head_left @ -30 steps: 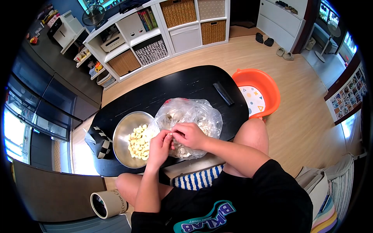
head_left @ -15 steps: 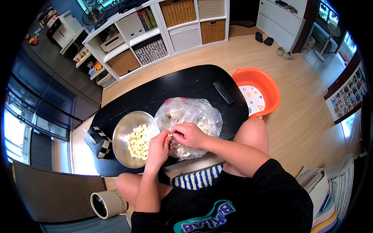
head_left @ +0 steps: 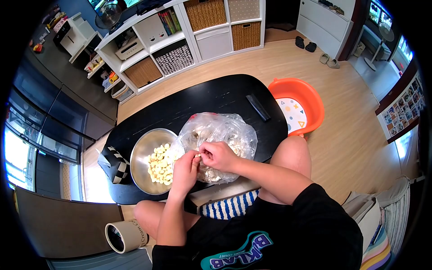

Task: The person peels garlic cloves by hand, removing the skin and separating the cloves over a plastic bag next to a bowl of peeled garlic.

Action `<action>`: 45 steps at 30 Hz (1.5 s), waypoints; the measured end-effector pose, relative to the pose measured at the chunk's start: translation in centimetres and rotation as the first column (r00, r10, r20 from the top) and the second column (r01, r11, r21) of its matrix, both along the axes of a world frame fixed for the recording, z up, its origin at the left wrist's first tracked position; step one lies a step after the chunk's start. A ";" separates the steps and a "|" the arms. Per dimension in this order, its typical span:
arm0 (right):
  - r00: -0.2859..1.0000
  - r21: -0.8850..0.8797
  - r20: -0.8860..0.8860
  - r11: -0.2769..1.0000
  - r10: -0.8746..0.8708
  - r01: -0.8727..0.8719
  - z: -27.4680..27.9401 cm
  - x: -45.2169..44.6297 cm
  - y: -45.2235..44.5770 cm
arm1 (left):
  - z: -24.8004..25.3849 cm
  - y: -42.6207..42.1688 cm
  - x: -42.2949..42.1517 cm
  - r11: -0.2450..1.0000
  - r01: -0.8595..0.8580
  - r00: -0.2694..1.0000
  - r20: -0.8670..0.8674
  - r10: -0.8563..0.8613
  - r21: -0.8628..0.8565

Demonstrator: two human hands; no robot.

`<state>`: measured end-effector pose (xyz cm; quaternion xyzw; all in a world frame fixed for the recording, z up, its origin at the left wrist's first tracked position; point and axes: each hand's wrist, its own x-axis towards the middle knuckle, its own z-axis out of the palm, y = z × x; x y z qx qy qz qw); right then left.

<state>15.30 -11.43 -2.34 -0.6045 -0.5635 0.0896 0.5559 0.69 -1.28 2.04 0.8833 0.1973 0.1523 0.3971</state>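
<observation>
Item: one small, pale, clove-like piece [head_left: 198,155], at the left hand's fingertips, over the near-left part of a clear, crumpled plastic bag [head_left: 231,127] of whitish pieces.

Left hand [head_left: 183,170]: thumb and fingers pinched on the piece.

Right hand [head_left: 218,156]: fingers curled narrow, tips beside the piece; whether they grip it too, cannot tell.

Step, as judged: two-handed fingertip work on a single piece. Next move calls for a light, steady left pinch and small right-finger motions.

Orientation: piece perhaps lengthwise across the fingertips, though too small and covered to be sure; pointing end not discernible.

Adjoining: round silver metal bowl [head_left: 140,164] of pale-yellow pieces [head_left: 159,165], beside the bag, on a black oval table [head_left: 204,96].
</observation>
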 end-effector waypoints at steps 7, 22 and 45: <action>0.992 -0.051 -0.122 0.999 -0.023 0.016 -0.2 0.0 0.2 | -1.0 -0.2 0.3 0.999 -0.027 0.989 0.144 0.024 0.021; 0.981 -0.029 -0.151 0.991 0.124 -0.129 0.8 0.6 -0.1 | -1.4 0.4 0.0 0.999 -0.037 0.992 0.122 0.033 0.030; 0.994 -0.026 -0.107 0.999 0.035 -0.038 -0.1 0.2 0.3 | -1.0 -0.1 0.3 0.999 -0.047 0.991 0.123 0.048 -0.013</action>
